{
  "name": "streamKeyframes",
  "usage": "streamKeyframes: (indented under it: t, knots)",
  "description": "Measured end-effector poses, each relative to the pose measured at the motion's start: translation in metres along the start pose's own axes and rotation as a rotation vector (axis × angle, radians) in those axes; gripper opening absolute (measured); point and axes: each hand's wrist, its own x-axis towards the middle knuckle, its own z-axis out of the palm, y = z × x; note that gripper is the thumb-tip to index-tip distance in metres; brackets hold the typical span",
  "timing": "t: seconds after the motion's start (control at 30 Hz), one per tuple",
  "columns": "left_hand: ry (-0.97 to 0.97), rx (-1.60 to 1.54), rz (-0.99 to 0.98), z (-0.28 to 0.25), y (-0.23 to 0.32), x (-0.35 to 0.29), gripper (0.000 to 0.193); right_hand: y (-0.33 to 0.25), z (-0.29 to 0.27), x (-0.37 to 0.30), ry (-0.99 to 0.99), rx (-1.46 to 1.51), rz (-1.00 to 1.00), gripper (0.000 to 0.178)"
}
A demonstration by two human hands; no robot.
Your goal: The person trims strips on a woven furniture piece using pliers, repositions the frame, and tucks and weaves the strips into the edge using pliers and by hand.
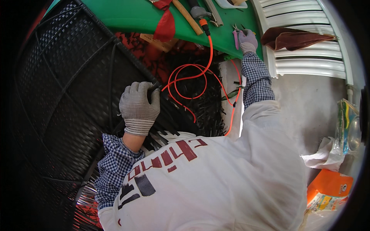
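A large black woven wicker piece (69, 73) fills the left side and leans towards me. My left hand (138, 106), in a grey striped glove, is closed over its edge, with the thumb apart from the fingers. My right arm reaches forward to the green tabletop (135, 15). There my right hand (248, 40), in a grey-lilac glove, has its fingers curled down. Beside its fingers lie pink-handled nippers (236, 38). A dark tip and a bit of yellow show at the fingers; what they belong to I cannot make out.
An orange air hose (211, 50) runs from a tool on the table down in loops over black strips (204, 104). A wooden-handled tool (187, 17) and red cloth (165, 25) lie on the table. To the right stand a white slatted rack (308, 63) and an orange box (331, 186).
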Motion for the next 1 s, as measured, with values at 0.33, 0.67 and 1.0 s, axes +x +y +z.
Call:
streamKeyframes:
  t: [0.33, 0.67, 1.0]
  knots:
    - [0.047, 0.039, 0.007, -0.004, -0.001, -0.005, 0.012, 0.04, 0.025, 0.036, -0.258, -0.144, 0.065, 0.039]
    - [0.073, -0.004, 0.038, -0.006, -0.003, -0.004, 0.014, -0.041, 0.014, 0.044, 0.193, 0.095, -0.308, 0.025]
    - [0.105, 0.034, 0.073, -0.006, -0.003, -0.012, 0.014, -0.287, -0.004, -0.049, 0.016, 0.383, -0.909, 0.027]
